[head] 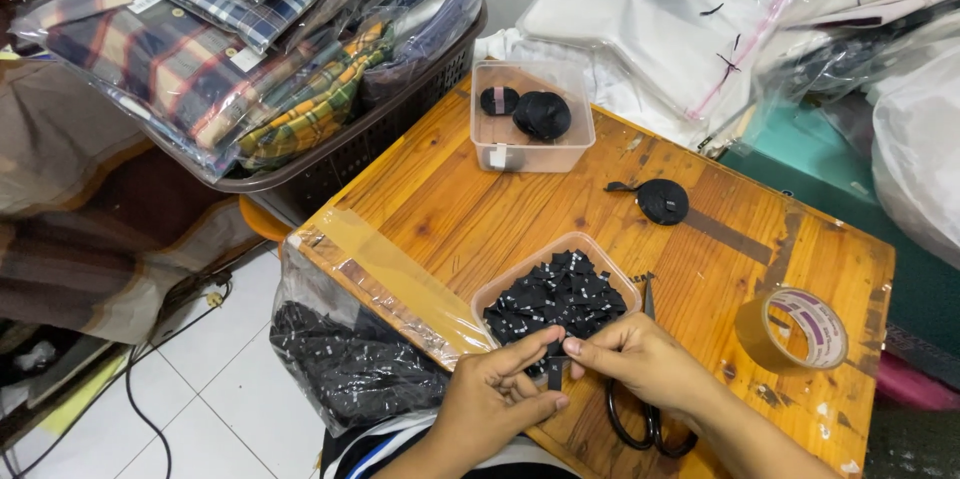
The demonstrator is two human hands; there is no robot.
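My left hand [495, 397] and my right hand [640, 364] meet at the near edge of a wooden table [450, 199]. Together they pinch a small black fabric label piece [555, 367] between thumbs and forefingers. Black-handled scissors [640, 419] lie under my right hand, which seems to rest on them. Just beyond the fingers sits a clear plastic tub [497, 289] filled with several cut black labels [558, 297].
A second clear tub [530, 154] holds black label rolls [541, 115]. One black roll [662, 201] lies mid-table and a brown tape roll [798, 329] at right. A bag of black labels [345, 359] hangs off the table's left. A basket of bagged plaid shirts [250, 49] stands left.
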